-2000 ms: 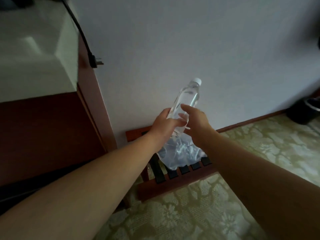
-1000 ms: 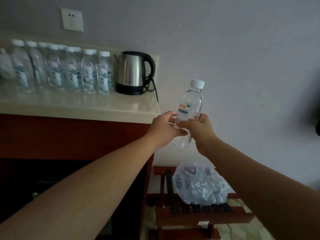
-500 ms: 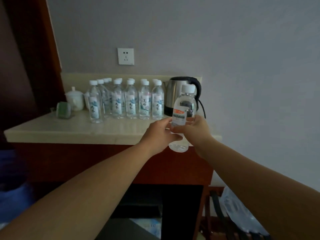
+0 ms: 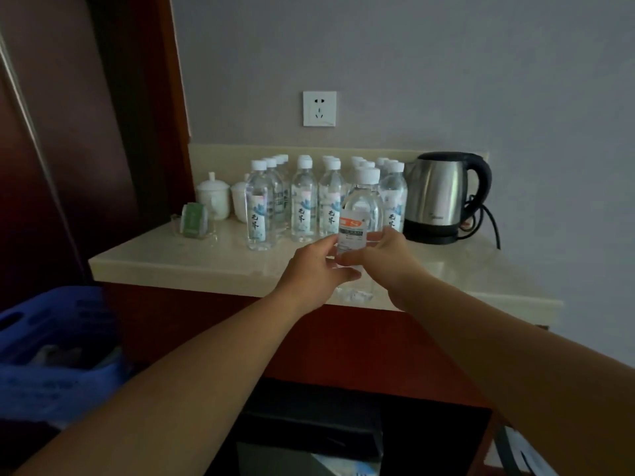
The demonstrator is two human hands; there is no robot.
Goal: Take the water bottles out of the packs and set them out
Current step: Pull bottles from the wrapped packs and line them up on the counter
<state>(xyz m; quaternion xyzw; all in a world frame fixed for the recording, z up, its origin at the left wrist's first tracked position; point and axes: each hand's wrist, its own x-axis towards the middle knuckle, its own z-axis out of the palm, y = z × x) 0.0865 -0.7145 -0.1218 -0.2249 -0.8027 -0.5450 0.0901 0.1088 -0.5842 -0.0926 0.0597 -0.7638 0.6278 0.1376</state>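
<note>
Both hands are clamped on one bottle (image 4: 360, 214). The left hand (image 4: 314, 269) wraps its lower body from the left and the right hand (image 4: 385, 259) from the right, fingers curled around it just under the label. The bottle is upright with its white cap on top, and it is held over the front edge of the counter (image 4: 206, 259), about midway along it. Its base looks clear of the surface, so I judge it not yet set down.

Behind it the bottles (image 4: 304, 207) already set out stand in close ranks toward the back edge. The kettle (image 4: 439, 197) is at the back right, the cups (image 4: 213, 197) at the back left, and a socket (image 4: 319, 108) is on the wall above. A blue basket (image 4: 51, 338) sits low off the counter's left end.

The bottle is clear thin plastic and looks full, so it should feel weighty for its size and fairly firm, though the wall will dent if squeezed hard. The label band is smooth and may slip. The best hold is around the middle of the body, at or just below the label, and one hand would do. The cap and neck are stiff but give less control. The base is narrow and the ranks are tight, so a tilted landing could knock over its neighbours; it should go down flat in the gap at the front of the ranks
</note>
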